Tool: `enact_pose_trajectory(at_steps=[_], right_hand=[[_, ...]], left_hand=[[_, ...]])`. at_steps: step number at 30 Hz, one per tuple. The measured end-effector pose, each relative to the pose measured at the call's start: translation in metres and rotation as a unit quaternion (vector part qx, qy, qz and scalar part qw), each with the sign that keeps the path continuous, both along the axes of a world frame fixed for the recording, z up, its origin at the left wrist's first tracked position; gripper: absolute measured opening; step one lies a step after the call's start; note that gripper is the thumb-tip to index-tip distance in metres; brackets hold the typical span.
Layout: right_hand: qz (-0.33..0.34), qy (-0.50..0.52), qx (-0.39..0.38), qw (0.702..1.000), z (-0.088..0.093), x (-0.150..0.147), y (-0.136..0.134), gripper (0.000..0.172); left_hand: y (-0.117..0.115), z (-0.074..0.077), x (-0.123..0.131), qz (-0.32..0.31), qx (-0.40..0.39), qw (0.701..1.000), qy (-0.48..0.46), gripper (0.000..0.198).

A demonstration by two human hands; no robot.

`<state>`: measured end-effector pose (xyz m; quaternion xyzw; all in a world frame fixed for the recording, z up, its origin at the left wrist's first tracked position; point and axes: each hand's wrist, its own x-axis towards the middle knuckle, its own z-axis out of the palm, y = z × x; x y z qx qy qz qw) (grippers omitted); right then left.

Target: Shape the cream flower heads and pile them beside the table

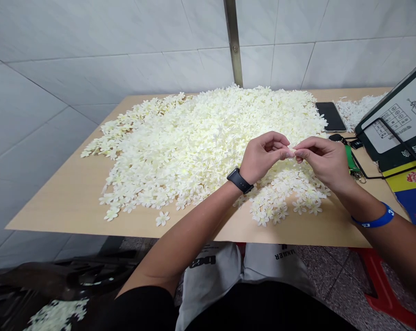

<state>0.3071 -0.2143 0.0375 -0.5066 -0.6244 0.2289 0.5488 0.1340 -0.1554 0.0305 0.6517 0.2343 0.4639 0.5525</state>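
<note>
A big heap of cream-white fabric flowers point(208, 133) covers most of the light wooden table point(66, 202). Above the heap's near right part, my left hand point(263, 156) and my right hand point(323, 158) meet fingertip to fingertip. Both are closed in a pinch on one small white flower piece point(292, 153) held between them. A black watch sits on my left wrist and a blue band on my right wrist.
A black phone point(330, 116) lies at the back right beside a smaller pile of white pieces point(356, 108). A printed board point(397, 124), keys with a green tag point(350, 158) and a black cord lie at the right edge. Loose flowers lie on the floor at left point(56, 315).
</note>
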Motion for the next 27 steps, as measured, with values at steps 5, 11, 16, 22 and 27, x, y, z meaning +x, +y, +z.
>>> enact_pose_trajectory(at_steps=[5, 11, 16, 22, 27], right_hand=[[-0.008, 0.008, 0.001, 1.0, 0.001, 0.003, 0.002, 0.011], [-0.045, 0.006, 0.017, 0.999, -0.005, 0.011, 0.006, 0.027], [-0.065, -0.036, 0.028, 0.997, -0.011, 0.014, 0.009, 0.03], [-0.072, -0.072, 0.082, 0.991, -0.015, 0.011, 0.012, 0.014], [-0.069, -0.18, 0.137, 0.972, -0.007, 0.004, 0.003, 0.004]], left_hand=[[0.001, 0.001, 0.0, -0.011, 0.002, 1.0, -0.006, 0.041], [0.006, -0.005, -0.001, 0.033, 0.051, 0.998, 0.028, 0.026], [0.007, -0.008, -0.001, 0.032, 0.05, 0.997, 0.041, 0.023], [0.008, -0.008, -0.002, 0.033, 0.055, 0.997, 0.05, 0.023], [0.005, -0.006, -0.001, 0.016, 0.058, 0.997, 0.047, 0.029]])
